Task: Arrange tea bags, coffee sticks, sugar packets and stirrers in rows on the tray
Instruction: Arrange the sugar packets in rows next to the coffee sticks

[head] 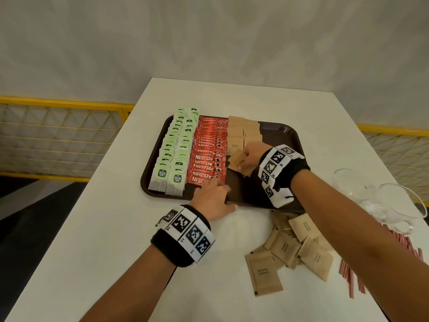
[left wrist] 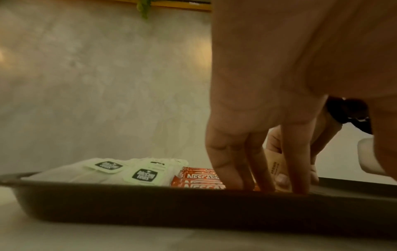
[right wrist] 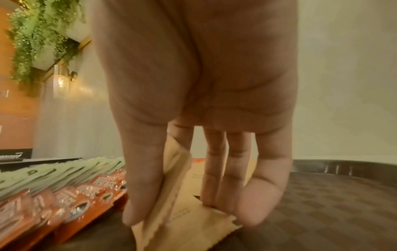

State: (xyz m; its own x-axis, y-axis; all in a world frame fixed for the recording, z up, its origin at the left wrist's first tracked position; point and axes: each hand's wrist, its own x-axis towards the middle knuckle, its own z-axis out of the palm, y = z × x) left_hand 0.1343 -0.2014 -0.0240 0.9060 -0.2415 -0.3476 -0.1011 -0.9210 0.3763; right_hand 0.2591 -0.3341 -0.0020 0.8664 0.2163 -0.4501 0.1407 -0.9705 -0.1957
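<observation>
A brown tray (head: 274, 140) holds two rows of green tea bags (head: 176, 147), red coffee sticks (head: 206, 149) and rows of brown sugar packets (head: 241, 131). My right hand (head: 251, 154) hovers over the tray's middle and pinches several sugar packets (head: 238, 160) between thumb and fingers; the right wrist view shows these packets (right wrist: 184, 232) touching the tray floor. My left hand (head: 216, 189) rests on the tray's near rim. Its straight fingers (left wrist: 227, 163) press down by the nearest coffee sticks (left wrist: 199, 181).
A loose pile of sugar packets (head: 290, 247) lies on the white table near the tray's front right corner. Red-and-white stirrers (head: 348, 275) lie further right, beside clear glasses (head: 383, 205). The tray's right part (right wrist: 322, 212) is bare.
</observation>
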